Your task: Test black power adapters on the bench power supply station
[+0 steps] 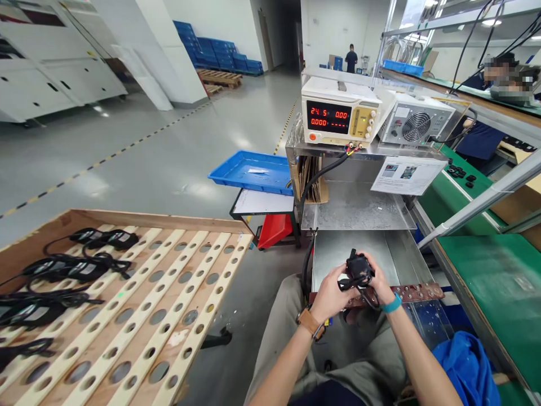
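The person's left hand [332, 293] and right hand [378, 282] meet over the lap, both clamped on a small black adapter [358, 269] held between them. The left grip closes on its left side, the right grip wraps its right side, thumbs on top. A black cord [367, 298] loops down from the adapter, under the right grip. Just below the grip lies a brown strip [416, 293] studded with contacts, at the near edge of the steel bench [338, 251]. Beyond the grip, up on a shelf, stands a power supply [338, 117] with red digits, and a fan unit [416, 125] beside it. Well to the left of the grip a wooden rack [139, 316] with round holes carries more black adapters [63, 270]. A blue tray [253, 172] sits farther off to the left, and a blue cloth [465, 361] lies near the right forearm.
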A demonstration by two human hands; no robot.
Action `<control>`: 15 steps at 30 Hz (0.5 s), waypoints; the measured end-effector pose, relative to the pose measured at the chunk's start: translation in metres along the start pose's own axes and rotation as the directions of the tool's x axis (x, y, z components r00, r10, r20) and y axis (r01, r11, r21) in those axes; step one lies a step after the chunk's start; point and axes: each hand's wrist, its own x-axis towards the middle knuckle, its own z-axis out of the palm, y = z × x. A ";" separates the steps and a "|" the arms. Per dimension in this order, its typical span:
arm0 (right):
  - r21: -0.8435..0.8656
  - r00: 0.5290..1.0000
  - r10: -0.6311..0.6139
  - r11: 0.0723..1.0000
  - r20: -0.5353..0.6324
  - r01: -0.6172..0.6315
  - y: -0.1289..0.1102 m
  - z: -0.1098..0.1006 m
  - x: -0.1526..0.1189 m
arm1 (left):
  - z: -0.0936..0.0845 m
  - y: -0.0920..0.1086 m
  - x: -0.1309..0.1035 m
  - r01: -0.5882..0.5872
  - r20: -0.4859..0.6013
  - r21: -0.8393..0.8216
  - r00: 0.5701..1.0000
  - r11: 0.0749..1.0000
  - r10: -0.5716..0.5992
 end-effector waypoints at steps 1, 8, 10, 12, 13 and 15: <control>0.109 0.996 0.081 0.991 -0.024 -0.078 0.011 -0.005 0.011 | -0.002 -0.004 0.003 0.077 -0.015 -0.009 0.997 0.997 -0.077; 0.275 0.810 0.574 0.804 -0.125 -0.527 0.090 -0.065 0.094 | -0.010 -0.033 -0.026 0.717 0.624 -0.502 0.687 0.483 -0.371; 0.200 0.787 0.606 0.790 -0.110 -0.580 0.107 -0.075 0.104 | -0.005 -0.037 -0.030 0.733 0.677 -0.534 0.669 0.422 -0.306; 0.158 0.777 0.623 0.779 -0.091 -0.607 0.120 -0.081 0.106 | 0.001 -0.040 -0.023 0.668 0.624 -0.577 0.732 0.470 -0.275; 0.148 0.765 0.638 0.768 -0.086 -0.623 0.126 -0.083 0.106 | 0.004 -0.043 -0.016 0.618 0.569 -0.597 0.776 0.511 -0.274; 0.131 0.737 0.671 0.741 -0.088 -0.659 0.137 -0.086 0.103 | 0.010 -0.050 0.005 0.486 0.388 -0.611 0.872 0.625 -0.300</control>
